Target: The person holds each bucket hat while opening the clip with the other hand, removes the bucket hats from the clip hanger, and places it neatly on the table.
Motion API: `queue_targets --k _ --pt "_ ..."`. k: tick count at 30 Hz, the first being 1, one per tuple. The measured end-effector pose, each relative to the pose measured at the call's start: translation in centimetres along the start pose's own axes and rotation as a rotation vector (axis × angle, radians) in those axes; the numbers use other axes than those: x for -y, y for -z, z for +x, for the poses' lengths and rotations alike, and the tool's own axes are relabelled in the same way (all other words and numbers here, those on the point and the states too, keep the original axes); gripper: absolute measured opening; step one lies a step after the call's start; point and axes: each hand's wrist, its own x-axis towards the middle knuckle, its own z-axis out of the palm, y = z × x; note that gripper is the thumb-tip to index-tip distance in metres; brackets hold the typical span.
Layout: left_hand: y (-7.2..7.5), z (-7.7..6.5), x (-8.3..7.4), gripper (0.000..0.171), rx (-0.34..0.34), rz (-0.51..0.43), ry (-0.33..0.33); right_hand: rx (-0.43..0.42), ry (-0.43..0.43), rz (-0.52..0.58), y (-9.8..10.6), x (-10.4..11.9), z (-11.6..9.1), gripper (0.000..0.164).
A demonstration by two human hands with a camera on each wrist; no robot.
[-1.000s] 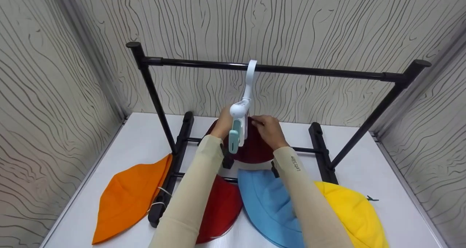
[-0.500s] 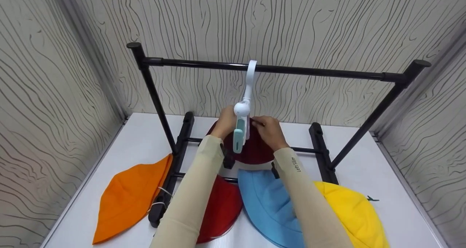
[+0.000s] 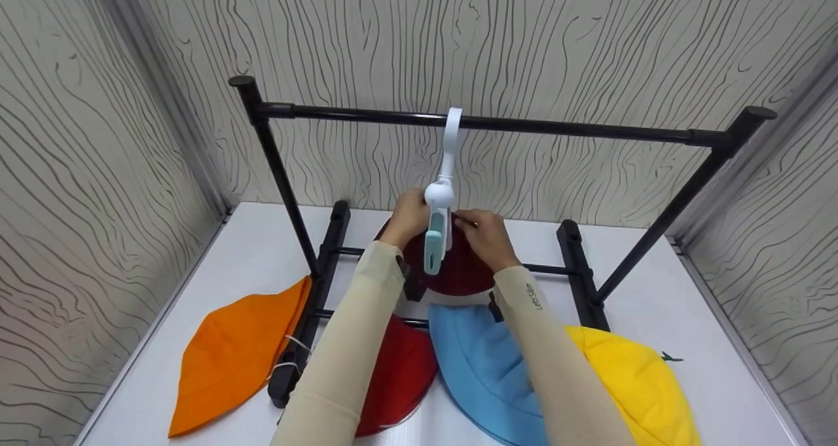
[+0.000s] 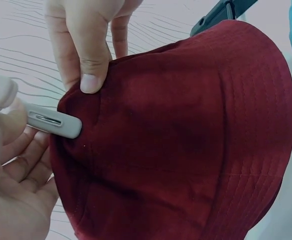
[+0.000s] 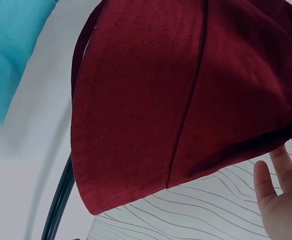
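Note:
A dark red bucket hat [image 3: 461,269] is held up below the rack bar, its brim toward me. From the bar hangs a white folding hanger [image 3: 449,151] with a pale green clip arm [image 3: 433,246]. My left hand [image 3: 409,217], partly behind the hanger, grips it by its clip; in the left wrist view the thumb lies beside the slotted clip tip [image 4: 55,122], which overlaps the hat's crown. My right hand [image 3: 486,235] pinches the crown's edge, with the thumb [image 4: 89,75] on the cloth. In the right wrist view its other fingers [image 5: 281,170] are spread.
A black rack [image 3: 569,127] stands on the white table [image 3: 704,354] before a patterned wall. An orange hat [image 3: 236,354] lies left, a red hat [image 3: 399,380] and a blue hat [image 3: 481,367] in front, and a yellow hat [image 3: 645,380] right. The forearms pass over the front hats.
The lower part of the hanger has swung slightly right, and its clip now faces me more squarely. My left hand shifted a little with it; the right hand has barely moved.

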Motion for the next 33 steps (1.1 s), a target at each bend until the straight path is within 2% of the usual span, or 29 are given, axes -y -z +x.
queue_targets --k 9,20,24,33 --pt "-0.5 0.5 0.6 0.017 -0.010 -0.020 0.053 -0.003 -0.005 0.007 0.0 -0.2 0.0 0.022" --pt "-0.7 0.8 1.0 0.019 -0.022 -0.025 0.089 -0.007 -0.013 0.045 -0.2 -0.6 -0.1 0.022" --pt "-0.8 1.0 1.2 0.022 -0.044 -0.019 0.080 -0.002 -0.028 0.054 -0.2 -0.6 -0.1 0.022" --pt "-1.8 2.4 3.2 0.026 -0.063 -0.072 0.113 0.002 -0.046 0.033 -0.3 -0.4 -0.1 0.019"
